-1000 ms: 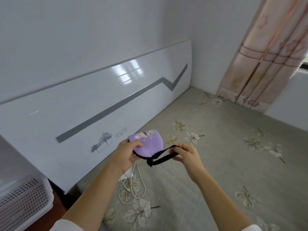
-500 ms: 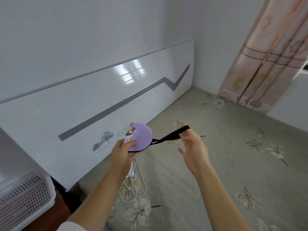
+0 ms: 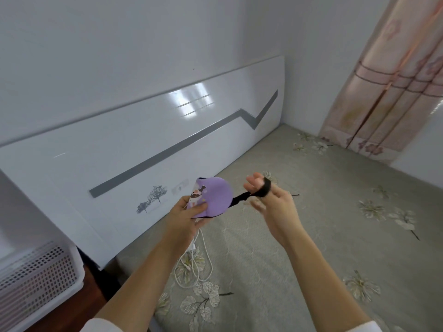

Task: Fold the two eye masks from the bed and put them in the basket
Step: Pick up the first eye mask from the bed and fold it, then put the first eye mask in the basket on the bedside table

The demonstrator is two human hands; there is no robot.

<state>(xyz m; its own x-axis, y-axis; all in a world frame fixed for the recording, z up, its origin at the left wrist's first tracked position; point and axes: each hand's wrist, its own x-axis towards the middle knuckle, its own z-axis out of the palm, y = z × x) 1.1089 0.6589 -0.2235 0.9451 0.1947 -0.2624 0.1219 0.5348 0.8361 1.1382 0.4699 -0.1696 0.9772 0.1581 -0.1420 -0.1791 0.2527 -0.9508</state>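
Note:
A purple eye mask (image 3: pixel 215 196) with a small cartoon print is folded in half and held above the bed. My left hand (image 3: pixel 185 218) pinches its lower left edge between thumb and fingers. Its black elastic strap (image 3: pixel 257 193) stretches right and loops over the fingers of my right hand (image 3: pixel 273 207), whose fingers are spread. A white perforated basket (image 3: pixel 36 279) stands at the lower left beside the bed. Only this one eye mask is in view.
The bed (image 3: pixel 335 236) has a grey-green cover with flower prints. A white charger and cable (image 3: pixel 191 262) lie on it below my left hand. A glossy white headboard (image 3: pixel 143 149) runs along the left. A pink curtain (image 3: pixel 393 80) hangs at the far right.
My right hand has moved the strap from a pinch to a loop over its fingers. The mask has turned a little, showing more of its purple face.

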